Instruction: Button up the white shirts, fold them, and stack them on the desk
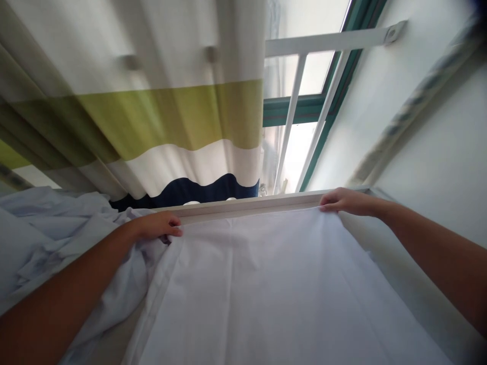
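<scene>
A white cloth sheet (pixel 266 284) is stretched out in front of me, with a faint crease running down its length. My left hand (pixel 162 225) is closed on its far left corner, thumb and fingers pinched together. At the far right corner, my right hand (pixel 338 200) pinches the cloth in the same way. The top edge hangs fairly straight between both hands, close to a pale ledge (pixel 251 204). A crumpled heap of white fabric (pixel 64 228) lies on the left, behind and under my left forearm.
A curtain (pixel 133 116) with white, green and navy bands hangs beyond the ledge. Right of it are white window bars (pixel 292 111) and a green window frame (pixel 319 106). A pale wall (pixel 429 167) rises on the right.
</scene>
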The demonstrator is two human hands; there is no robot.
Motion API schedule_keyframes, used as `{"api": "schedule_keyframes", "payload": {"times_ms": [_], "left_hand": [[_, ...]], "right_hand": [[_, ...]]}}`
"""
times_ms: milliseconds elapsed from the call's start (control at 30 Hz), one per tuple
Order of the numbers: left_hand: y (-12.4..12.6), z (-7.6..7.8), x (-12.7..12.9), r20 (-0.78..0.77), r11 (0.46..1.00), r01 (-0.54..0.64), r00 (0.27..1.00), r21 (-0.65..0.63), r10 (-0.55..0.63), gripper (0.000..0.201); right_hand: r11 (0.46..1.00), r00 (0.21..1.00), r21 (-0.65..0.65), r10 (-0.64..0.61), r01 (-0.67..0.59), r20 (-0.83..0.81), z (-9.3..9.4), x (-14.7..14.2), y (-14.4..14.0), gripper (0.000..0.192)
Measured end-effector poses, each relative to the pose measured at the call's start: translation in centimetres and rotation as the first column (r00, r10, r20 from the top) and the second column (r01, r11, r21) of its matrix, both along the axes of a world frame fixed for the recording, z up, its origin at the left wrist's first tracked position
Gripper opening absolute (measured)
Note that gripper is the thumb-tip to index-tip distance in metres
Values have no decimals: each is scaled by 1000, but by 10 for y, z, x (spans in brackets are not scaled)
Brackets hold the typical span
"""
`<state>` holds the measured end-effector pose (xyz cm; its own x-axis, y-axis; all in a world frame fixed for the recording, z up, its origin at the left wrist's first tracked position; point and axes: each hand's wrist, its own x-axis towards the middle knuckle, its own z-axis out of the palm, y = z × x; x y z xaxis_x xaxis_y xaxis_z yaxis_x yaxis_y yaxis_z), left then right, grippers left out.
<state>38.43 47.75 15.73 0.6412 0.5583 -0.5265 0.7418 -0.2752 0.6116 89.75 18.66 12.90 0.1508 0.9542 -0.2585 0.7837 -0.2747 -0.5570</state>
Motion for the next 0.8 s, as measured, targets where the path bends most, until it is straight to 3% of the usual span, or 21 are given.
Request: {"api": "schedule_keyframes", "payload": {"times_ms": [133, 200, 233, 300, 333, 400, 467, 533, 600, 700, 800], "left_hand": [[0, 0, -8, -43, 998, -9, 999, 62, 12, 28], [-6, 4, -9, -64, 967, -6, 998, 256, 23, 25], [-12, 8, -9, -70, 921, -7, 997, 390, 37, 25], [-33, 17, -13, -55, 770, -14, 996, 638, 63, 27], [-49, 21, -16, -31, 690, -8, 999, 724, 45, 27], [-87, 22, -27, 25, 614, 15, 998, 789, -57, 28], [-127, 9, -43, 64, 633, 42, 988, 773, -144, 35], [-160, -15, -59, 67, 706, 32, 991, 708, -112, 50], [-182, -43, -72, 38, 722, 48, 994, 690, -102, 61], [-197, -72, -82, 43, 701, 23, 996, 713, -76, 66], [-207, -77, -85, 171, 701, -94, 984, 707, -40, 65]], "right_hand": [[1000, 999, 14, 21, -21, 36, 2, -10, 7, 43], [1000, 992, -3, -9, 10, 123, 3, -18, 8, 39], [998, 979, 22, -56, 53, 194, 6, -24, 6, 38], [978, 917, 163, -179, 128, 355, 12, -44, -6, 41], [959, 878, 252, -228, 128, 421, 16, -58, -17, 43], [922, 830, 384, -246, 42, 500, 18, -93, -47, 47], [910, 830, 411, -182, -61, 527, 8, -135, -84, 57], [902, 823, 415, -147, -116, 549, -14, -173, -122, 70], [914, 810, 383, -120, -136, 574, -42, -200, -152, 80], [932, 811, 341, -105, -122, 576, -74, -214, -176, 82], [940, 814, 317, -85, -126, 575, -81, -210, -186, 79]]}}
